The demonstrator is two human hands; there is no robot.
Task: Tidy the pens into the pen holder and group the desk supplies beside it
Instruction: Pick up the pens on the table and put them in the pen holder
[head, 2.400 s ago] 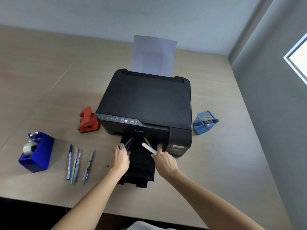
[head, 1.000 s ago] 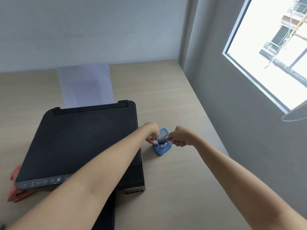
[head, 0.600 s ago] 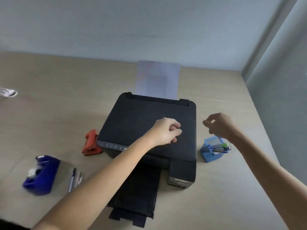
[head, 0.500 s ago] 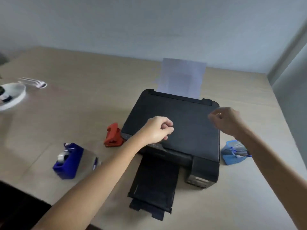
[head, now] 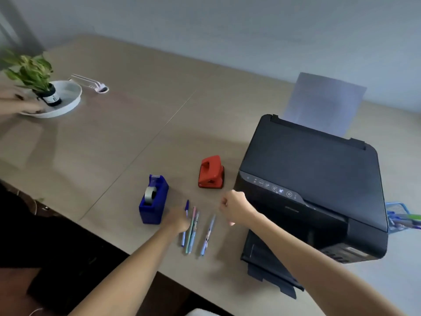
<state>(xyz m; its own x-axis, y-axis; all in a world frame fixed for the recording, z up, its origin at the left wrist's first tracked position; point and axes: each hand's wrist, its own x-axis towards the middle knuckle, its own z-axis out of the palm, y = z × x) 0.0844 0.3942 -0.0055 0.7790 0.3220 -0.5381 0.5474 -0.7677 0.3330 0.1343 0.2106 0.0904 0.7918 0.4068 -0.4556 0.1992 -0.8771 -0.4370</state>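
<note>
Several pens lie side by side on the desk: a dark blue pen (head: 186, 210), two pastel pens (head: 193, 229) and a light blue pen (head: 208, 232). My left hand (head: 176, 221) is down at the dark blue pen, fingers hidden, so its grip is unclear. My right hand (head: 233, 206) hovers just right of the pens in a loose fist with nothing in it. The blue mesh pen holder (head: 395, 209) stands at the far right behind the printer, with pens inside. A blue tape dispenser (head: 155, 201) and a red hole punch (head: 210, 173) stand left of the printer.
A black printer (head: 312, 179) with its output tray (head: 266, 261) pulled out fills the space between the pens and the holder. At the far left a potted plant (head: 36, 74) sits in a white dish (head: 66, 103), with another person's hand (head: 16, 103) beside it.
My view has swung left from the pen holder to the loose pens. Both hands came away from the holder and down; my left hand has reached the pens on the desk.
</note>
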